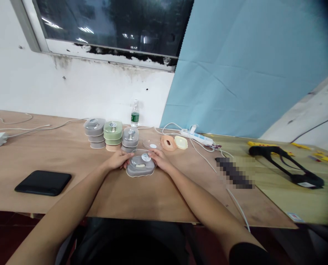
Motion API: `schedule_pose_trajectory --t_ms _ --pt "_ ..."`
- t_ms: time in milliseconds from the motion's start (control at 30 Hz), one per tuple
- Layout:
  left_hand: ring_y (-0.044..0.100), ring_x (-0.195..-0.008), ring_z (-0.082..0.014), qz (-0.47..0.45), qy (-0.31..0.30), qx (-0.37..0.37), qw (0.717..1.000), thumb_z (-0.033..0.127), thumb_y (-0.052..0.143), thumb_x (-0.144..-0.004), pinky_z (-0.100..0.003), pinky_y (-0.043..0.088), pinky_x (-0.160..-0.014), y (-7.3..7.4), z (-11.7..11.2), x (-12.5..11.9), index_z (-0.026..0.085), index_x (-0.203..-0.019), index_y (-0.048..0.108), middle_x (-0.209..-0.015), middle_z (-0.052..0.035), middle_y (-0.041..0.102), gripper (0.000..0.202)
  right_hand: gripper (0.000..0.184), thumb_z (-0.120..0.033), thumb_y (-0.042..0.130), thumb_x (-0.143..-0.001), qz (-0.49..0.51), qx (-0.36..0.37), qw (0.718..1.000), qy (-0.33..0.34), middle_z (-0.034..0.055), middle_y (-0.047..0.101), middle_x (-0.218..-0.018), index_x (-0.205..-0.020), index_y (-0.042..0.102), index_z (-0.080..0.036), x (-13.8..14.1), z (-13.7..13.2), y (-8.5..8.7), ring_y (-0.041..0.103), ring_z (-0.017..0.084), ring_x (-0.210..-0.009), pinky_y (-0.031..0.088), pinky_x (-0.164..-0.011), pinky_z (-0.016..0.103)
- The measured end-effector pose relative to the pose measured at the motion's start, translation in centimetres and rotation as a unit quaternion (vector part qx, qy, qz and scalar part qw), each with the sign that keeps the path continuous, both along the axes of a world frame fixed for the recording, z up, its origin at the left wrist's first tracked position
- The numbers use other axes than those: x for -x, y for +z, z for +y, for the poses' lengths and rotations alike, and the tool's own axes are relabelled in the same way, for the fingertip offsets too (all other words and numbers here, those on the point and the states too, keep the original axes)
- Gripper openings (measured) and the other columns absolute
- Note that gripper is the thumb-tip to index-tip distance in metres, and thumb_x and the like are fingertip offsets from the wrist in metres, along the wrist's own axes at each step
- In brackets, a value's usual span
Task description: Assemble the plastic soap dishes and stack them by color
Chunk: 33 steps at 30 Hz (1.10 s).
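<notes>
A grey box with a clear lid (139, 170) is at the table's middle in front of me, slightly tilted, with a round white label and a pale piece on top. My left hand (121, 159) grips its left rear edge, thumb on the lid. On the other side my right hand (159, 159) pinches the right rear edge near the label. Both hands' undersides are hidden. Just behind stand stacks of similar boxes: a grey stack (94, 139), a green one (113, 134) and another grey one (130, 138).
Behind my right hand lie a clear lid (150, 144), an orange piece with a slot (168, 142) and a cream piece (181, 142). A water bottle (135, 117) stands by the wall. A black flat case (44, 183) is left; a power strip (198, 137) and cables are right.
</notes>
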<state>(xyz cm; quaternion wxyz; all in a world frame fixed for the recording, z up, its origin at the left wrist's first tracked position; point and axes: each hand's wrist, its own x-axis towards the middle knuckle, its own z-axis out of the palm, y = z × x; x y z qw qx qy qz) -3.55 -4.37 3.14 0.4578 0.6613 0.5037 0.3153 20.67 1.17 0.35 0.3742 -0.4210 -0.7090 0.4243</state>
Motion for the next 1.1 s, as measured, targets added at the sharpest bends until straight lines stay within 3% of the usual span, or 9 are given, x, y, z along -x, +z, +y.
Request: schedule_pose_trajectory --t_ms 200,500,733,833,1000,1100 --pt "0.045 -0.034 -0.0099 0.034 -0.060 0.048 0.996 0.061 0.053 -0.079 -0.022 0.033 -0.040 0.1 -0.1 0.7 0.016 -0.054 0.052 -0.039 0.0008 0.052 0.052 0.043 -0.058 0.062 -0.072 -0.001 0.047 0.998 0.033 -0.0029 0.057 -0.062 -0.079 0.065 -0.016 0.1 0.0 0.5 0.045 0.009 -0.053 0.030 -0.049 0.021" --pt "0.047 -0.045 -0.0093 0.069 -0.081 -0.010 0.994 0.058 0.065 -0.070 -0.021 0.033 -0.047 -0.2 0.2 1.2 0.017 -0.055 0.049 -0.049 0.0012 0.058 0.046 0.051 -0.064 0.052 -0.077 -0.060 0.005 0.998 -0.002 -0.0032 0.050 -0.056 -0.067 0.062 -0.015 -0.1 0.0 0.6 0.042 0.010 -0.053 0.028 -0.049 0.021" --pt "0.050 -0.052 -0.0115 0.103 -0.062 -0.048 0.992 0.060 0.060 -0.073 -0.023 0.037 -0.050 -0.1 0.3 1.3 0.017 -0.061 0.053 -0.056 0.0002 0.059 0.045 0.047 -0.061 0.054 -0.078 -0.056 0.004 0.998 0.016 -0.0025 0.056 -0.062 -0.076 0.066 -0.016 -0.3 -0.2 0.8 0.046 0.011 -0.056 0.033 -0.052 0.022" --pt "0.052 -0.059 -0.0134 0.110 -0.050 -0.083 0.989 0.058 0.060 -0.073 -0.024 0.038 -0.053 -0.3 0.4 1.4 0.017 -0.071 0.057 -0.064 -0.0003 0.059 0.042 0.046 -0.059 0.054 -0.078 -0.054 -0.002 0.998 0.021 -0.0016 0.059 -0.065 -0.082 0.067 -0.016 -0.4 -0.2 0.8 0.048 0.011 -0.057 0.034 -0.054 0.022" --pt "0.053 -0.066 -0.0154 0.111 -0.063 -0.105 0.986 0.056 0.063 -0.073 -0.026 0.041 -0.060 -0.5 0.3 1.5 0.015 -0.116 0.054 -0.070 0.0012 0.056 0.060 0.045 -0.057 0.058 -0.077 -0.065 -0.018 0.996 0.051 0.0001 0.063 -0.069 -0.089 0.069 -0.016 -0.6 -0.2 0.6 0.051 0.012 -0.058 0.037 -0.055 0.022" --pt "0.055 -0.071 -0.0172 0.130 -0.064 -0.106 0.984 0.057 0.061 -0.074 -0.028 0.043 -0.064 -0.5 0.3 1.5 0.015 -0.121 0.053 -0.075 -0.0008 0.057 0.064 0.043 -0.056 0.057 -0.078 -0.080 -0.025 0.995 0.052 0.0003 0.064 -0.070 -0.089 0.069 -0.016 -0.7 -0.2 0.5 0.052 0.012 -0.060 0.039 -0.056 0.022"
